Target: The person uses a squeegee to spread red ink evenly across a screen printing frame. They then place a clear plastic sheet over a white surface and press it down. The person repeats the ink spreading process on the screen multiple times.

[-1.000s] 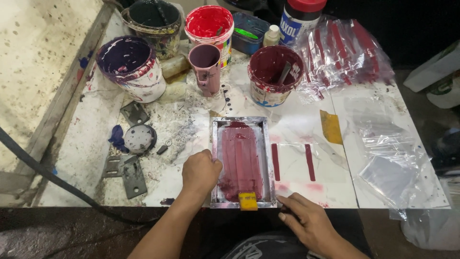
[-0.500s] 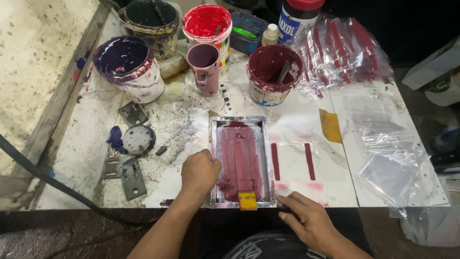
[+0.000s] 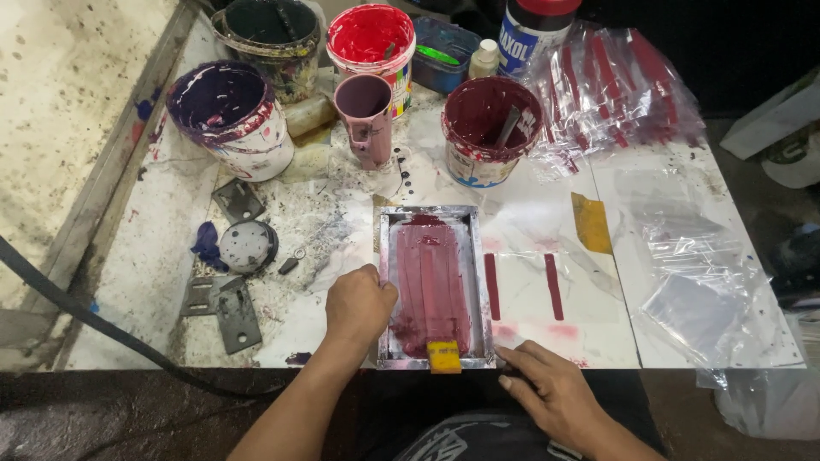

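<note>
A small metal-framed printing screen (image 3: 435, 288) smeared with dark red ink lies flat near the table's front edge. A yellow tab (image 3: 444, 356) sits on its near rail. My left hand (image 3: 359, 306) rests in a fist on the frame's left rail. My right hand (image 3: 551, 391) lies at the table edge with its fingertips touching the frame's near right corner. Two dark red printed stripes (image 3: 521, 286) show on the white table just right of the frame.
Several ink buckets stand at the back: purple (image 3: 231, 118), dark (image 3: 269, 34), red (image 3: 370, 38), maroon with a stick (image 3: 487, 128), plus a mauve cup (image 3: 366, 115). Clear plastic bags (image 3: 683, 256) cover the right side. Metal plates (image 3: 224, 299) and a round lid (image 3: 246, 247) lie left.
</note>
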